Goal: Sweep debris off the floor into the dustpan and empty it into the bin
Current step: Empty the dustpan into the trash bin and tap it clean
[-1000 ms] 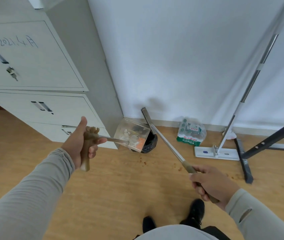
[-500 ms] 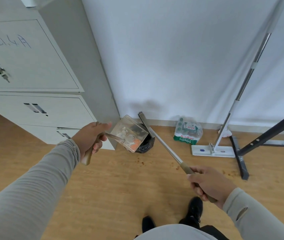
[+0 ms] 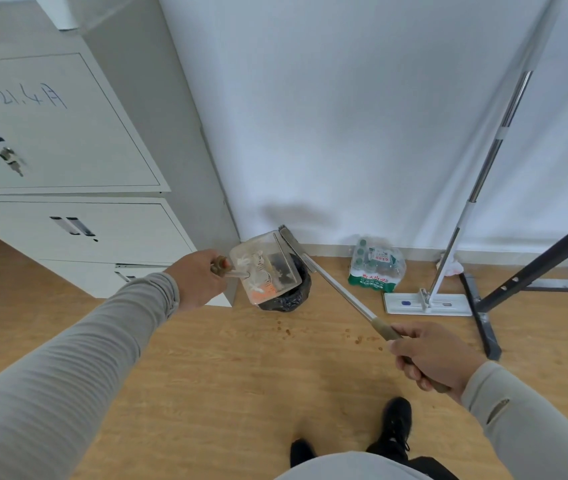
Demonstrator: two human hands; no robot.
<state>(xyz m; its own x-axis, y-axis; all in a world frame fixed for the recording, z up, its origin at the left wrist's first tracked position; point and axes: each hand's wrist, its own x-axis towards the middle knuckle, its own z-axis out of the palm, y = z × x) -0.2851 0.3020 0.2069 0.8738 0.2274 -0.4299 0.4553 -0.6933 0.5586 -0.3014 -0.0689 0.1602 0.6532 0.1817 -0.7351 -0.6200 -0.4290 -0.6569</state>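
Note:
My left hand (image 3: 196, 280) grips the brown handle of a clear plastic dustpan (image 3: 264, 268), which is tipped over the small bin lined with a black bag (image 3: 289, 296) by the cabinet corner. White and orange scraps lie inside the pan. My right hand (image 3: 431, 355) holds the long broom handle (image 3: 341, 292); the broom's head (image 3: 287, 237) rests against the pan's far edge above the bin. Small brown crumbs (image 3: 284, 329) dot the wooden floor in front of the bin.
A white filing cabinet (image 3: 78, 223) stands at the left. A shrink-wrapped pack of bottles (image 3: 376, 268) sits by the wall. A flat mop (image 3: 428, 303) leans on the wall, beside a black metal stand (image 3: 483, 327). My shoes (image 3: 393, 427) are at the bottom.
My left hand has pushed the dustpan forward and tipped it over the bin. The broom head has moved onto the pan's edge. The right hand has barely shifted.

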